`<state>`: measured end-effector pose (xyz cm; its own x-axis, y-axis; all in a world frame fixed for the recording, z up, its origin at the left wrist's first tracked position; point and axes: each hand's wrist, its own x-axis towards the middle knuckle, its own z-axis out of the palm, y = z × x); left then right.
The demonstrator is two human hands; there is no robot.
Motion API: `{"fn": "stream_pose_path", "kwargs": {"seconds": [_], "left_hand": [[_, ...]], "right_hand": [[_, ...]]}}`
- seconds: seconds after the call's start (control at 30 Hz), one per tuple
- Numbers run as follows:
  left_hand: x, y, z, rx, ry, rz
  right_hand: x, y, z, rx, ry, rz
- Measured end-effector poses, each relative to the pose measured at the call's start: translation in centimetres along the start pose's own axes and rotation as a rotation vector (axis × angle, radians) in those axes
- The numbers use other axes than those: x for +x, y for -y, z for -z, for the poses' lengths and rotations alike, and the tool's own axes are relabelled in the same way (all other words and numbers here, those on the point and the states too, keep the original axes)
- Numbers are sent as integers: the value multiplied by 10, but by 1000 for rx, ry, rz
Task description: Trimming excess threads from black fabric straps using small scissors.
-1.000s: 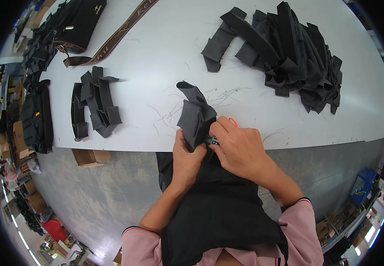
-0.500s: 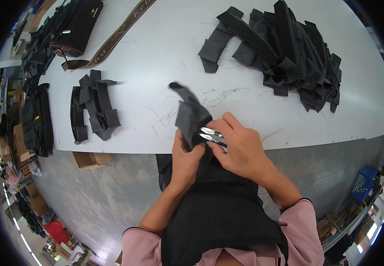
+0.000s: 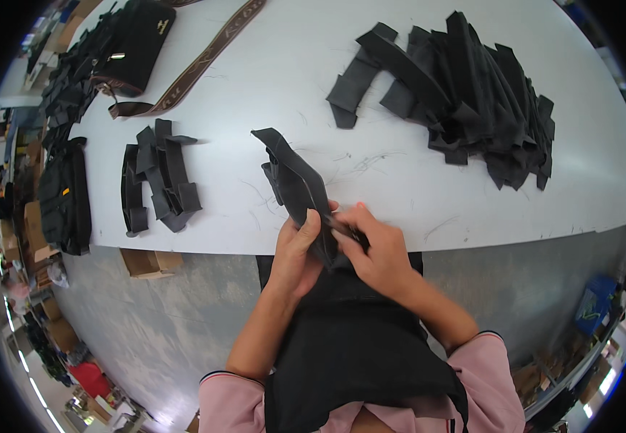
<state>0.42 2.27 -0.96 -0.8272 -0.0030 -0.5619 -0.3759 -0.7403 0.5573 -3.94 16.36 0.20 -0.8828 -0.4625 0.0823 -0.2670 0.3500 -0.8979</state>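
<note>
Basically both hands meet at the near edge of the white desk (image 3: 414, 166), low centre of the view. Left hand (image 3: 295, 252) grips a black fabric strap piece (image 3: 295, 180), thumb pressed against its lower end, fingers wrapped behind it. That strap piece stands up from the hands toward 11 o'clock, bent over at its top, its upper part above the desk surface. Right hand (image 3: 374, 249) sits just at 3 o'clock of the left, touching it, fingers curled and pressed together on the same strap's lower end; something small and dark lies under the fingers (cannot tell what, blurred). Below the hands a black apron-like cloth (image 3: 356, 346) covers the person's lap, pink sleeves (image 3: 486, 368) at the bottom edge.

On the desk at 1 o'clock of the hands, well apart: a big pile of black strap pieces (image 3: 464, 94), overlapping, fanned. At 9 to 10 o'clock: a small pile of black strap pieces (image 3: 158, 177), near the desk's near edge. At far 11 o'clock: a black bag (image 3: 136, 43) with a brown webbing strap (image 3: 197, 61) running off it diagonally. Loose threads (image 3: 363, 162) are scattered on the desk between the held piece and the big pile. More dark goods (image 3: 64, 195) are stacked at the desk's left end. A cardboard box (image 3: 147, 261) is on the grey floor under the desk edge at 9 o'clock.
</note>
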Motion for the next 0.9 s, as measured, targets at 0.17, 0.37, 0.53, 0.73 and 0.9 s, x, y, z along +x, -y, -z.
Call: {"fn": "stream_pose_path", "kwargs": {"seconds": [0.17,0.37,0.53,0.73,0.9], "left_hand": [[7,-7,3,-111,173,-23],[7,-8,4,-208,240,-156],[6,-8,5,-257,281,-139],[4,-8,4,-239,282,-136],[3,-9,1,-295,213,-115]], "right_hand": [[-34,13,-6,110,-65,-159],[-35,14,2,-139,-117,33],[-31,13,6,-157,-93,163],[-28,11,4,-205,-92,260],[-30,11,4,-181,-191,309]]}}
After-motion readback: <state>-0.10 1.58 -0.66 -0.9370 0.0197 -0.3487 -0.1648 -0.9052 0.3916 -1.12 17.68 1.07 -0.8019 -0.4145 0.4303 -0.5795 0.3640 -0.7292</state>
